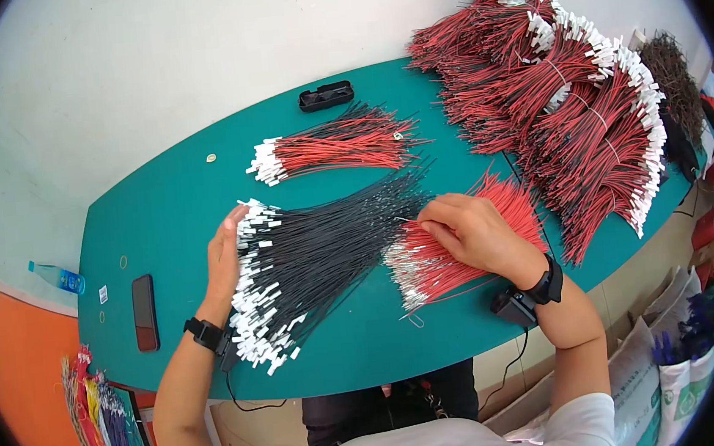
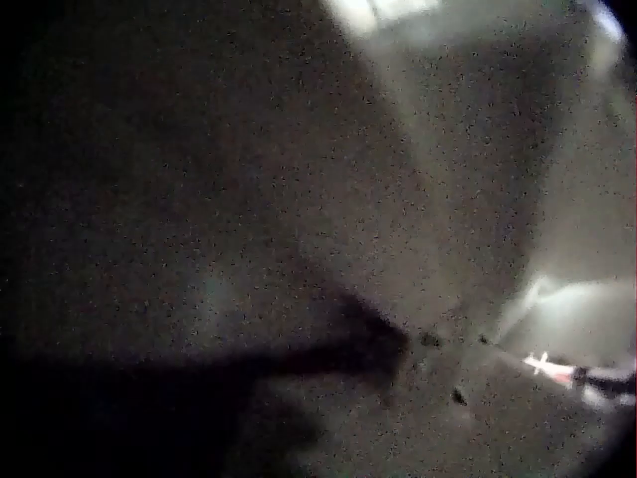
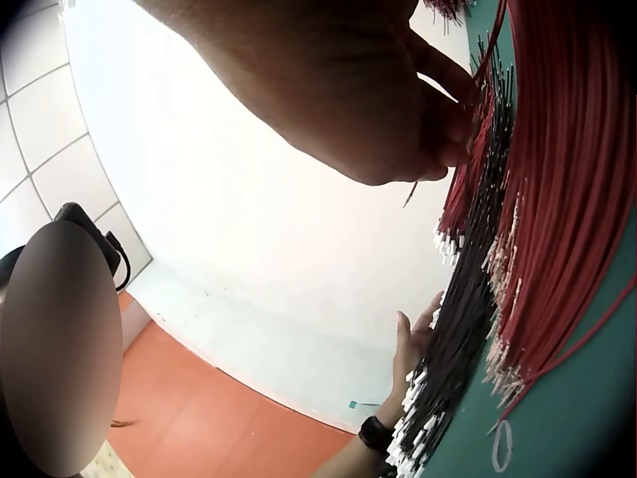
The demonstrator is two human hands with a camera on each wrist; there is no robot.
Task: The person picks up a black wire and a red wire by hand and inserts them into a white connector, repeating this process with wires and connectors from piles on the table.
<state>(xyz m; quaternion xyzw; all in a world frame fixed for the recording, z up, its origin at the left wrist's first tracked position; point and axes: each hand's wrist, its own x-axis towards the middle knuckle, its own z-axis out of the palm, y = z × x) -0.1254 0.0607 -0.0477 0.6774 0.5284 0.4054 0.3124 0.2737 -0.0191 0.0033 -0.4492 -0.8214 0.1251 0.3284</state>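
Note:
A wide bundle of black wires [image 1: 332, 225] with white connectors on their left ends lies on the green table. My left hand [image 1: 224, 256] rests along those white connectors, its fingers extended. To the right is a pile of red wires [image 1: 502, 227] with bare, pale tips facing left. Over that pile, my right hand [image 1: 472, 230] pinches a red wire between thumb and fingers; its tip [image 3: 410, 195] sticks out below the fingers in the right wrist view. The black wires' right ends reach close to this hand. The left wrist view is mostly dark.
A smaller red-and-black wire bundle [image 1: 333, 148] lies behind, near a black case [image 1: 326, 97]. Large tied bundles of red-and-black wires [image 1: 568, 111] fill the back right. A phone [image 1: 145, 313] and a plastic bottle [image 1: 58, 276] are at the left. A paper clip [image 1: 417, 321] lies near the front edge.

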